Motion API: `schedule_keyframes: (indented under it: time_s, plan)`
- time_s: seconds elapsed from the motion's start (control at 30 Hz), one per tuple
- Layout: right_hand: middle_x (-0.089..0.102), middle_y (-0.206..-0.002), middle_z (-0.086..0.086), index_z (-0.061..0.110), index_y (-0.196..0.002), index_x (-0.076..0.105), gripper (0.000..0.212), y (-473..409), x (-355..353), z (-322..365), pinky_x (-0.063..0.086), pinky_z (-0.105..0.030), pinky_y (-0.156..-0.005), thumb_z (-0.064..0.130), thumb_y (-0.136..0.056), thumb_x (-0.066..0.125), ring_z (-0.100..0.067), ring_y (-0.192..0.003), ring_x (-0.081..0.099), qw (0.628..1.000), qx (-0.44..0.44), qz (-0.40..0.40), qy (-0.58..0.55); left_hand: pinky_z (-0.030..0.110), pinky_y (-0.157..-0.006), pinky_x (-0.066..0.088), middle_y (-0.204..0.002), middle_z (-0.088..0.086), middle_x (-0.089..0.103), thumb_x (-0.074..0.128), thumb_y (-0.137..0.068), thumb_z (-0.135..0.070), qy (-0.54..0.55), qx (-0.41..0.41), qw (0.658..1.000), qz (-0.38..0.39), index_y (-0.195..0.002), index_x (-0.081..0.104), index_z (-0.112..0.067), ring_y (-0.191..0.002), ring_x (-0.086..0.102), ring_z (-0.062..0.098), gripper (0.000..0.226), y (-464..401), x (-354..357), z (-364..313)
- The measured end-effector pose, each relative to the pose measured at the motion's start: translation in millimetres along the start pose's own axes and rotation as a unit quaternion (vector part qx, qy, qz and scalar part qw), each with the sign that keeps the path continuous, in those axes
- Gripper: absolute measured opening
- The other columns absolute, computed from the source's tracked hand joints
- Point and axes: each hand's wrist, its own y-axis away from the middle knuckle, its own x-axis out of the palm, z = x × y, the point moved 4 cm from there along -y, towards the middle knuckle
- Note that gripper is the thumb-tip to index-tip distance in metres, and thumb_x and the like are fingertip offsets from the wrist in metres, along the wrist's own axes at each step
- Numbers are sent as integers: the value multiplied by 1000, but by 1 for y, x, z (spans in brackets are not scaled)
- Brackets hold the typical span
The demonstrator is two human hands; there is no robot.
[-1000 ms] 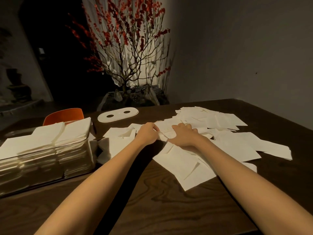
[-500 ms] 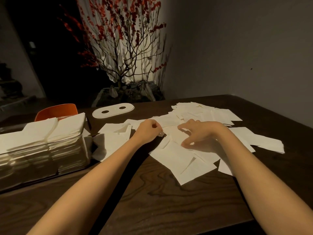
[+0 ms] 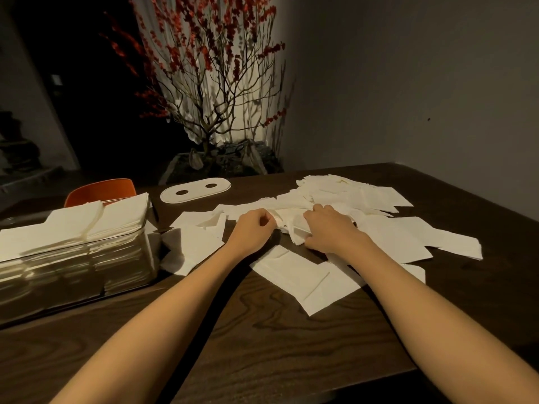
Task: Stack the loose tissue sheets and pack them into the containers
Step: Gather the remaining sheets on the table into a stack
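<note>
Loose white tissue sheets (image 3: 388, 228) lie scattered over the middle and right of the dark wooden table (image 3: 262, 339). My left hand (image 3: 255, 227) has its fingers curled and pinches the edge of a crumpled bunch of tissues (image 3: 288, 225). My right hand (image 3: 329, 230) grips the same bunch from the right, fingers curled into it. At the left stands a clear container (image 3: 122, 266) filled with stacked tissues (image 3: 87, 220) that rise above its rim.
A white oval lid with two holes (image 3: 195, 190) lies behind the sheets. An orange chair back (image 3: 99, 190) shows behind the container. A potted tree with red blossoms (image 3: 210, 91) stands beyond the table's far edge. A grey wall runs along the right.
My right hand has drawn back toward my left hand and curled into the tissues, bunching them between both hands. The left hand has stayed about where it was.
</note>
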Motion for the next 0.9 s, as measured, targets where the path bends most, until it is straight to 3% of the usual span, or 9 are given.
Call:
schedule_keyframes:
  time_s: [0.17,0.3,0.47,0.57,0.67,0.73,0.8,0.9]
  plan:
    - [57,-121,-7,17,-129,49,39,-1,-2,1,49,-34,-85,18,-91,60,-22,-107,54,999,-21,-41,17,10,-66,39,-87,0,62,50,-99,-22,7,-5,1000,-13,-91,60,-16,-77,57,9,14,2,-3,2]
    - [62,-115,-4,24,-122,57,28,0,-5,-3,50,-34,-86,29,-95,56,-20,-102,58,997,-3,-74,0,14,-68,40,-87,-2,61,50,-99,-21,21,-2,1000,-17,-92,60,-17,-80,57,9,13,3,-4,-1]
    - [64,-109,-9,18,-118,61,23,4,-9,-13,52,-37,-84,20,-97,52,-25,-96,60,977,66,-132,-155,12,-65,42,-80,-6,60,50,-99,-20,56,0,997,-47,-91,61,-17,-71,58,6,14,6,-9,-1]
    - [62,-91,-8,12,-102,62,18,7,-15,-13,48,-35,-69,27,-98,51,-25,-82,57,900,60,-179,-394,12,-63,41,-83,-2,61,48,-99,-18,120,-9,988,-97,-94,60,-12,-71,57,8,15,7,-15,-1]
    - [56,-108,-3,13,-123,51,34,6,-15,-12,43,-33,-74,35,-96,53,-18,-93,52,816,112,-101,-558,12,-65,40,-91,0,60,45,-100,-19,159,-21,977,-138,-99,58,-10,-80,57,11,16,8,-20,-4]
    - [57,-114,1,19,-132,46,46,5,-10,-12,42,-32,-75,40,-93,57,-16,-97,53,766,134,-46,-627,14,-67,41,-94,0,59,43,-101,-20,177,-29,972,-152,-99,56,-12,-85,57,14,15,9,-21,-6]
    - [61,-105,3,22,-130,47,44,5,-7,-11,45,-31,-69,39,-92,59,-16,-91,57,727,141,-13,-672,15,-67,40,-99,2,58,40,-102,-21,202,-44,966,-155,-103,53,-11,-89,56,14,17,7,-20,-6]
    - [62,-106,0,25,-128,47,41,4,-4,-12,49,-38,-74,39,-91,60,-21,-95,59,703,140,10,-697,19,-75,39,-112,4,52,40,-103,-26,230,-93,953,-176,-108,46,-14,-98,50,12,15,5,-18,-4]
